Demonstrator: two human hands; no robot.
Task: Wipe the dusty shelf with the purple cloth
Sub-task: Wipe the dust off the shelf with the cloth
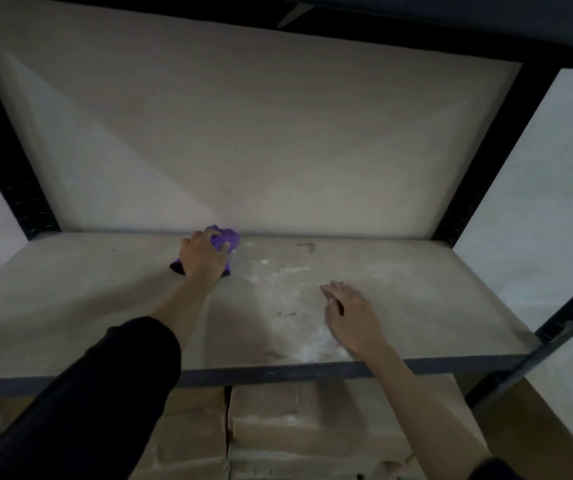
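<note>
At shelf back edge, purple cloth

A storeroom — black metal-framed shelf, cardboard boxes stacked beneath.

Single head-worn view, looking forward and down, close over the shelf, wide-angle

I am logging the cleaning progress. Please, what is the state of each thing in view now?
shelf: partly dusty.
white dust: spread between the hands, toward the front edge.
purple cloth: bunched, on the shelf near its back edge.
left hand: grips the purple cloth.
right hand: open, flat on the shelf.
cardboard boxes: stacked below the shelf.
</note>
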